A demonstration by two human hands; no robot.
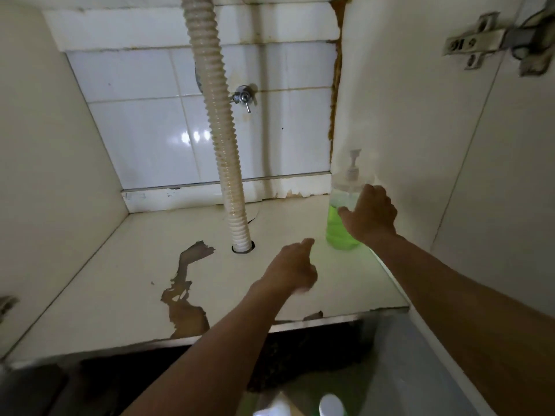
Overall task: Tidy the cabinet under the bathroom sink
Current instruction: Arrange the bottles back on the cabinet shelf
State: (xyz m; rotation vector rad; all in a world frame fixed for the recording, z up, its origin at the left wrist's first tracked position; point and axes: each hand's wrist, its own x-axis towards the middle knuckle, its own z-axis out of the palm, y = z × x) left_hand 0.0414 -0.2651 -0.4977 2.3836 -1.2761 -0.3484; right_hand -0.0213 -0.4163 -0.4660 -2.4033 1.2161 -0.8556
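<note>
Since it's tucked in the 3 o'clock corner, right hand [371, 213] grip wraps the soap bottle [342, 217]; left hand [292, 270] loosely curled, empty

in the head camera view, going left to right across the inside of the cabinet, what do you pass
Peeled patch on the cabinet floor → corrugated drain hose → wall valve → left hand → green soap pump bottle, held by the right hand → door hinge.
</note>
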